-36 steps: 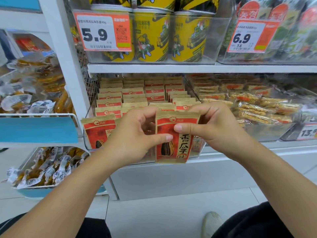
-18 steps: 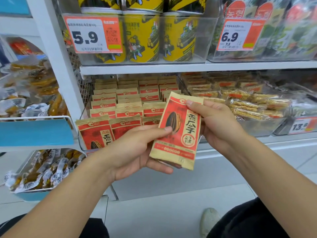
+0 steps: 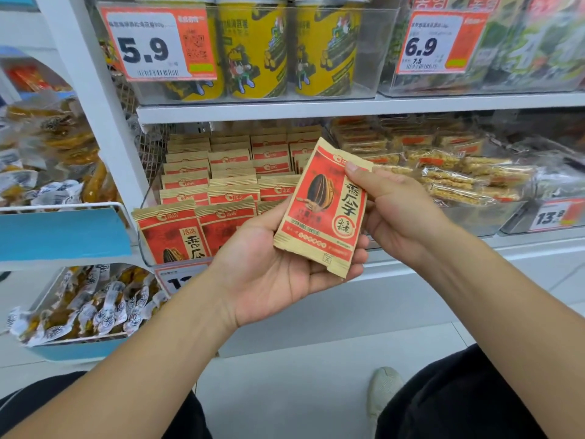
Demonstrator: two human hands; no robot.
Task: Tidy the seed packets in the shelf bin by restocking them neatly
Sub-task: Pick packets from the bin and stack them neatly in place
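A red and tan sunflower seed packet [image 3: 323, 205] is held tilted in front of the shelf, its top leaning right. My right hand [image 3: 399, 213] pinches its upper right edge, thumb on the front. My left hand [image 3: 278, 267] lies palm up beneath it, fingers cupping its lower edge from behind. Behind the packet stands the clear shelf bin [image 3: 144, 248] with several rows of the same seed packets [image 3: 215, 182], standing upright and facing forward. The bin's front right part is hidden by the held packet.
Yellow snack cans [image 3: 256, 49] sit on the shelf above, behind price tags. A clear bin of wrapped bars [image 3: 459, 179] stands right of the seed bin. Blue bins of wrapped snacks [image 3: 85, 305] are at the left. A white upright post [image 3: 95, 99] divides the shelves.
The packet has come out of the bin's front row and tipped to the right. My left hand has turned palm up beneath it, and my right hand has shifted to its upper edge.
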